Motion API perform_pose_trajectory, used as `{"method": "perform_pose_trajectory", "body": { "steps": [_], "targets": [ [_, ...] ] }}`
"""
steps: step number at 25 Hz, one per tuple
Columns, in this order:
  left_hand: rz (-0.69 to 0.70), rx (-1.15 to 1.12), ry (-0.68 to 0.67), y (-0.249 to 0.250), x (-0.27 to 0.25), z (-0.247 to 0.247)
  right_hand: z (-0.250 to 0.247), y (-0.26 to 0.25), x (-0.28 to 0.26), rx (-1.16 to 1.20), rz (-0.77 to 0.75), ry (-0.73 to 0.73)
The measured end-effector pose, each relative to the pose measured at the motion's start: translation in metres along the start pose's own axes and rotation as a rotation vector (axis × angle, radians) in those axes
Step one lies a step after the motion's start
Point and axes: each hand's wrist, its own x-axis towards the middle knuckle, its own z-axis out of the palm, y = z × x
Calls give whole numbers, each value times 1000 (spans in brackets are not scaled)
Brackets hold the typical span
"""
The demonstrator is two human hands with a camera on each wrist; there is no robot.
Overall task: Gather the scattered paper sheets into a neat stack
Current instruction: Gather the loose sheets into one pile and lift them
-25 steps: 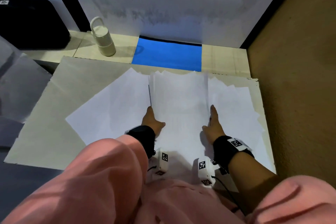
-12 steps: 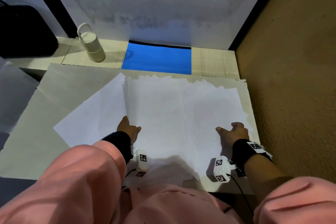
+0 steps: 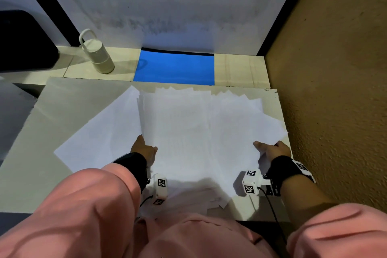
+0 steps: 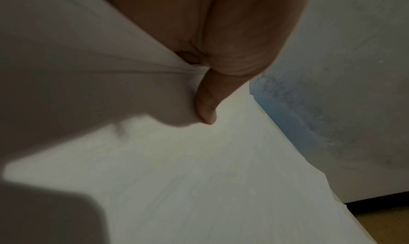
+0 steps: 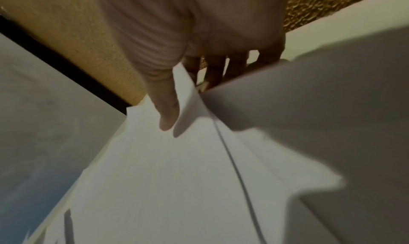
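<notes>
Several white paper sheets (image 3: 199, 128) lie fanned and overlapping on a grey board (image 3: 62, 107). One sheet (image 3: 98, 138) sticks out at an angle to the left. My left hand (image 3: 144, 148) grips the pile's left edge; in the left wrist view its thumb (image 4: 205, 108) lies on top of the sheets (image 4: 199, 177), with the fingers underneath. My right hand (image 3: 270, 148) holds the pile's right edge near the board's right rim. In the right wrist view the thumb (image 5: 168, 115) presses on the sheets (image 5: 177, 177) and the fingers (image 5: 214, 73) reach under them.
A pale bottle (image 3: 97, 54) with a loop handle stands at the back left. A blue mat (image 3: 176, 69) lies behind the board. A tan textured wall (image 3: 335, 90) runs close along the right side. A black object (image 3: 23, 42) sits at the far left.
My right hand has slid from the middle of the papers out to their right edge and taken hold there. My left hand stays on the left edge.
</notes>
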Motion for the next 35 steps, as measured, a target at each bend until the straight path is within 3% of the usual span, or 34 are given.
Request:
{"method": "perform_pose_trajectory", "body": {
  "steps": [3,6,11,15,21,24,27,30,35],
  "targets": [
    [-2,22,-14,-2,2,0,7,5,-12,161,-82,-32],
    [9,38,-5,-4,5,2,18,9,-21,336,34,-160],
    [8,-93,-31,-10,8,4,32,11,-33,-6,161,-196],
    [6,-107,-64,-14,10,5,32,8,-37,-49,83,-117],
    [19,-69,-58,-9,5,3,6,-39,-45,-301,-423,223],
    [23,-64,-66,-10,5,2,-7,-72,-56,-351,-582,352],
    [17,-63,-84,-11,5,2,-16,-104,-76,-231,-754,435],
    [16,-66,-94,-10,5,1,-19,-132,-89,-11,-936,417],
    [97,-235,-85,-7,-10,-6,-17,-157,-107,289,-1020,361]
  ]
}}
